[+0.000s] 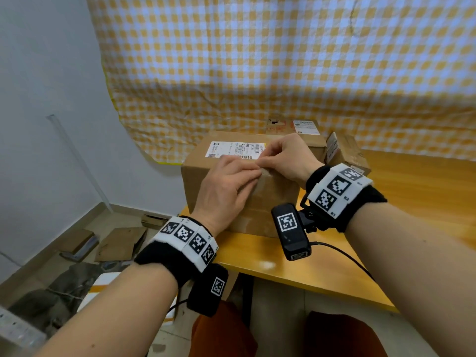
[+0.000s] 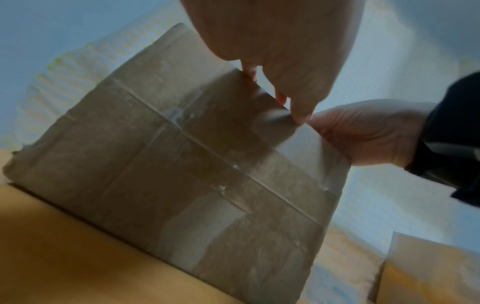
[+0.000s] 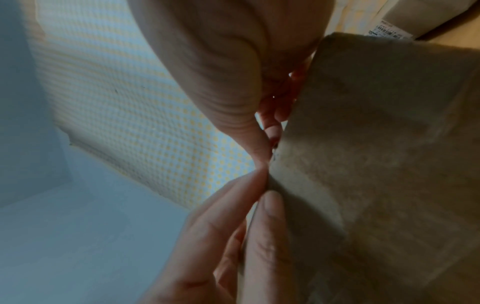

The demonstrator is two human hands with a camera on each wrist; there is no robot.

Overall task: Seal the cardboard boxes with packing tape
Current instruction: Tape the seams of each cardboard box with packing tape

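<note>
A large cardboard box (image 1: 231,181) stands at the near left corner of the yellow tabletop (image 1: 322,264), its left face about flush with the table's left edge, a white shipping label (image 1: 231,149) on its top. Both hands meet at the top near edge of this box. The left hand (image 1: 226,186) lies flat across that edge with its fingers (image 2: 296,98) straight and pressed down on the cardboard, holding nothing. The right hand (image 1: 286,157) rests on the box top, its fingers bent, fingertips touching those of the left; whether it pinches anything or merely presses I cannot tell (the wrist views are blurred there). Glossy strips of clear tape (image 2: 215,222) already cross the near face of the box, one along the flap seam, another running up it. Behind the large box, toward the far edge of the tabletop, sit two smaller boxes: one with a label (image 1: 306,130) directly behind, and another (image 1: 345,153) just right of it, tilted. A yellow-and-white checked cloth (image 1: 283,60) hangs on the wall behind. Flattened cardboard pieces (image 1: 121,243) lie on the floor left of the table.
</note>
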